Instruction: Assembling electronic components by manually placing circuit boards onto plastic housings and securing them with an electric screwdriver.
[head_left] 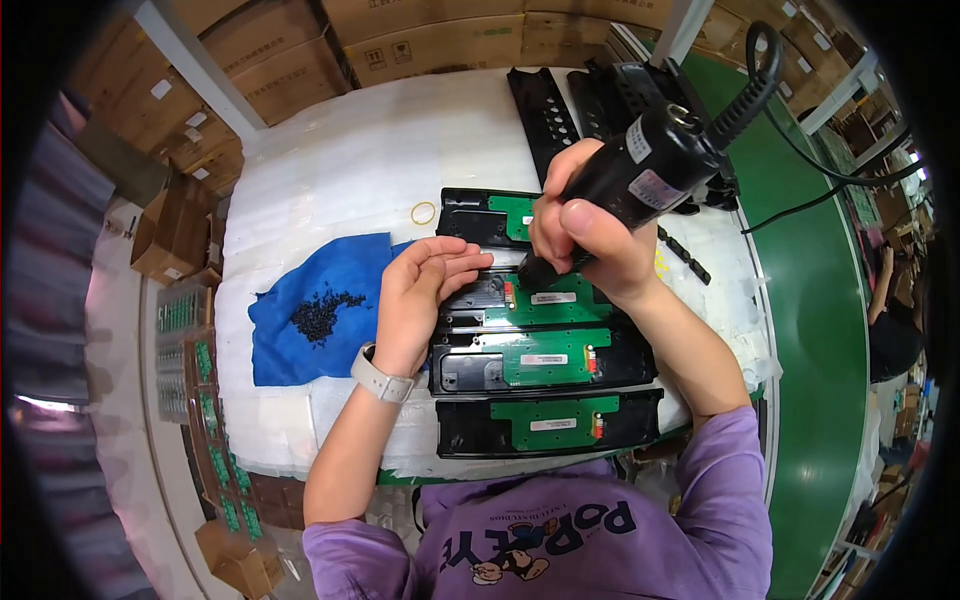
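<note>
My right hand (pixel 607 232) is wrapped round a thick black electric screwdriver (pixel 645 160), its nose tilted down toward a green circuit board (pixel 575 308) in a black plastic housing. The tip itself is hard to make out against the dark housing. Beside that housing's left end is my left hand (pixel 415 285), fingers stretched out over its edge, with nothing plainly in them. Two similar housings, a nearer one (pixel 480 362) and the nearest (pixel 475 425), lie in a row toward me, and another (pixel 470 222) lies beyond. Small black screws (pixel 318 318) lie heaped on a blue cloth (pixel 280 355).
More black plastic parts (pixel 545 110) lie at the far right of the white-covered table (pixel 330 150). A yellow ring (pixel 423 213) sits beyond my left hand. The screwdriver's cord (pixel 765 80) loops up at right. A green strip (pixel 815 400) runs along the right; cardboard boxes (pixel 430 45) stand behind.
</note>
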